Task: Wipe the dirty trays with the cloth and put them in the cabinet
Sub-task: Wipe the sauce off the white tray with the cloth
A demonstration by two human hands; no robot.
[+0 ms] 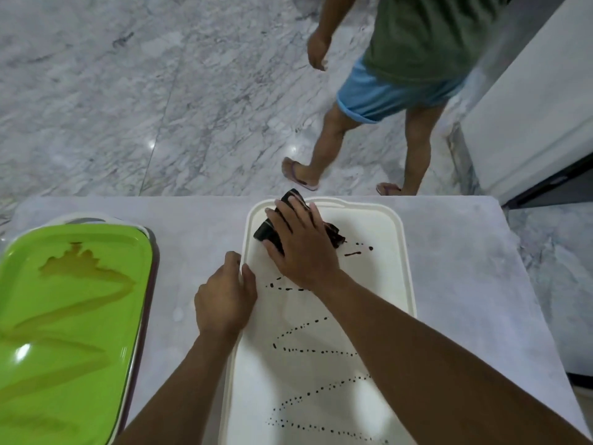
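Note:
A long white tray (398, 271) lies lengthwise on the marble counter in front of me, marked with a zigzag of dark sauce dots (308, 351). My right hand (301, 245) presses flat on a dark cloth (268, 234) at the tray's far end, fingers spread over it. My left hand (224, 297) grips the tray's left rim, thumb inside the edge. At the left, a green tray (73, 332) smeared with brownish zigzag streaks sits on top of other stacked trays.
Beyond the counter's far edge a person in a green shirt and blue shorts (401, 91) stands on the marble floor. A white cabinet or appliance (539, 117) rises at the right. Bare counter surface (465, 284) shows right of the white tray.

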